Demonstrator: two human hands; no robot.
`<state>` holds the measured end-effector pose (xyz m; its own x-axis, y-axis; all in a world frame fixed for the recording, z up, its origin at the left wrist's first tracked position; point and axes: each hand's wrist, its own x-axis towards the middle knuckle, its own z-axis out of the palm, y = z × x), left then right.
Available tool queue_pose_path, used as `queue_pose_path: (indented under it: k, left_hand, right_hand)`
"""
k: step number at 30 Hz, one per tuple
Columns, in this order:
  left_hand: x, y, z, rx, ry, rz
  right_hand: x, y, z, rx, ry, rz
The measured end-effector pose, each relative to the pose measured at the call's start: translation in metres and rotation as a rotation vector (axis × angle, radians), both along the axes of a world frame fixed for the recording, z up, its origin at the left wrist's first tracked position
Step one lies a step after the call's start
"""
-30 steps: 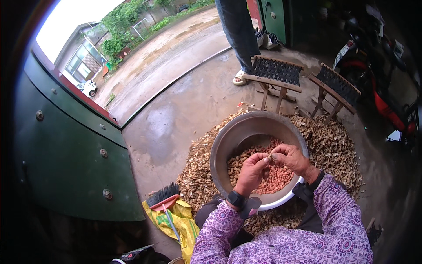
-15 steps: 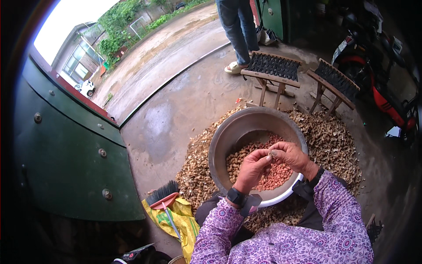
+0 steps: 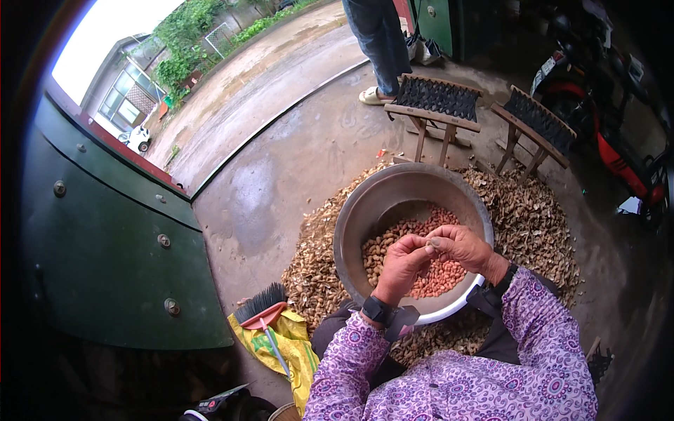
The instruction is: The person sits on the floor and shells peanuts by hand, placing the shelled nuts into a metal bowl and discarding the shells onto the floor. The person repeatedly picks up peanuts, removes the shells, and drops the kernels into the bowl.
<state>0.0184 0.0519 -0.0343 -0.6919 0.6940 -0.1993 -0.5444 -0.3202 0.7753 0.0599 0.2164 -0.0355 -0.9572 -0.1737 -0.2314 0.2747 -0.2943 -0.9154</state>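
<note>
My left hand (image 3: 403,265) and my right hand (image 3: 462,248) meet at the fingertips above a wide metal basin (image 3: 349,203). Thumbs and fingers of both are pinched together on a small peanut, mostly hidden by the fingers. Inside the basin, unshelled tan peanuts (image 3: 374,254) lie toward the left, and pinkish-red shelled kernels (image 3: 437,281) lie below my hands and at the far side. The basin's near rim shows white close to my lap.
Broken peanut shells (image 3: 537,228) are heaped around the basin. Two low folding stools (image 3: 437,98) (image 3: 537,123) stand beyond it, near a person's leg (image 3: 382,49). A broom (image 3: 263,312) rests on a yellow sack (image 3: 295,340) at left, by a green metal door (image 3: 119,245). A red-and-black scooter (image 3: 618,154) stands right.
My hands stay pinched together over the basin, with only slight finger movement. The whole view has shifted a little. The other person's foot sits slightly farther back.
</note>
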Motion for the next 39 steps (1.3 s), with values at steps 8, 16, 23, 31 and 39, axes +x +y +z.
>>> queue_pose_path:
  k: [8, 16, 23, 31, 39]
  left_hand:
    - [0.003, 0.002, -0.002, -0.002, 0.006, 0.064]
    - [0.005, 0.006, 0.014, -0.129, 0.163, 0.141]
    - [0.006, 0.004, 0.008, -0.155, 0.174, 0.120]
    - [0.004, -0.002, 0.002, -0.020, -0.056, 0.084]
    - [0.004, -0.008, -0.003, 0.018, -0.156, 0.087]
  right_hand:
    - [0.000, -0.001, -0.006, -0.072, -0.026, 0.019]
    - [-0.001, 0.000, 0.000, -0.102, -0.075, -0.066]
    - [-0.004, -0.004, -0.003, 0.056, 0.068, -0.001]
    - [-0.007, -0.016, 0.000, 0.166, 0.166, -0.064]
    - [-0.006, -0.032, 0.006, 0.459, 0.298, -0.207]
